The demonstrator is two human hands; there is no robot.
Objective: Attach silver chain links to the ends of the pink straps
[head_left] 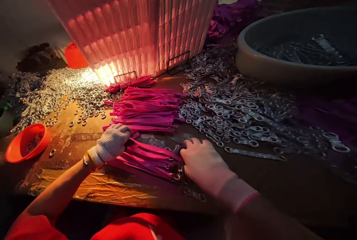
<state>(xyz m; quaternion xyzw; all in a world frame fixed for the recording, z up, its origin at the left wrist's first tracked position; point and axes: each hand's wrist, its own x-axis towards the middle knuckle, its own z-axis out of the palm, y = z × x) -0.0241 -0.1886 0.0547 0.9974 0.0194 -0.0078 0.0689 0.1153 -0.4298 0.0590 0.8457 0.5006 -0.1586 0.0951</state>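
My left hand [113,140], in a knitted white glove with a yellow cuff, is closed around the left end of a pink strap [156,149]. At the strap's right end is my right hand [198,158], in a pale glove with a pink cuff, its fingers curled in and pinching there. The fingertips of both hands are partly hidden. Beneath the strap lies a loose bunch of pink straps [145,163] with small metal rings at their right ends. Just beyond the hands, a larger pile of pink straps [147,109] lies side by side.
Loose metal rings [93,98] cover the table's left. Ring-ended silver strips [231,115] spread across the right, below a large pale basin [262,61]. An orange bowl [41,147] is at left. A tall ribbed translucent panel [134,28], lit from behind, stands at the back.
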